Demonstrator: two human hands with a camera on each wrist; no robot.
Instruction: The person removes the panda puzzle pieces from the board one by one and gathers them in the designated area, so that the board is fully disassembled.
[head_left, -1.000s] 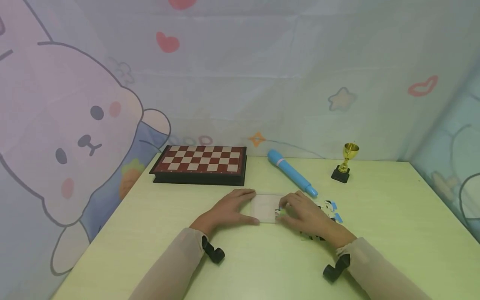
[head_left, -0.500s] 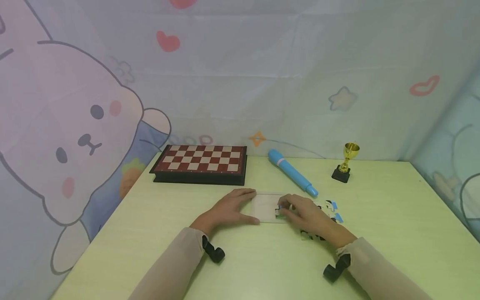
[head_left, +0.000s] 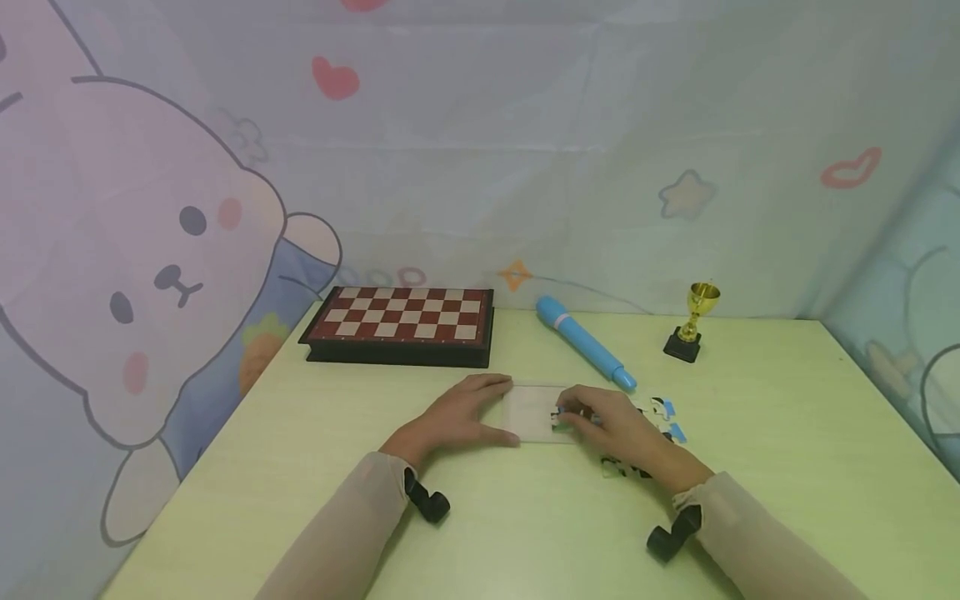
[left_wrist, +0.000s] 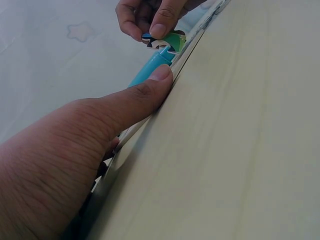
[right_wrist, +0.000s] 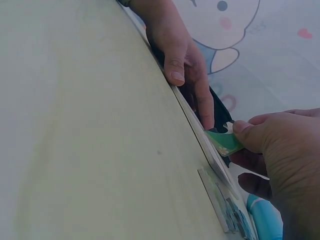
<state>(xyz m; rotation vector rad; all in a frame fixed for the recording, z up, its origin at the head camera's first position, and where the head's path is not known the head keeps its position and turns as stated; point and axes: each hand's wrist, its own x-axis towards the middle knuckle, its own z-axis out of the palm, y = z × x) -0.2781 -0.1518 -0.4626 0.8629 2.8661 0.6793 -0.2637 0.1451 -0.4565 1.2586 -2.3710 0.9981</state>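
Note:
A pale, flat square puzzle tray (head_left: pixel 531 408) lies on the table between the two hands. My left hand (head_left: pixel 457 418) rests at its left side, thumb at the near edge and extended fingers towards the far corner. My right hand (head_left: pixel 613 423) pinches a small jigsaw piece (head_left: pixel 557 419) between thumb and fingers over the tray's right part. In the right wrist view this green jigsaw piece (right_wrist: pixel 225 142) is tilted above the tray's surface. Loose jigsaw pieces (head_left: pixel 662 408) with blue, black and white print lie right of the tray, partly hidden by the right hand and forearm.
A chessboard box (head_left: pixel 401 321) stands at the back left. Behind the right hand lies a blue pen-like stick (head_left: pixel 588 344), and a small gold trophy cup (head_left: pixel 694 317) stands farther right. A printed cloth (head_left: pixel 480 167) hangs behind the table.
My right thumb has come up nearer the index finger, and the jigsaw piece has shifted slightly in the pinch. The left hand stays in place at the tray.

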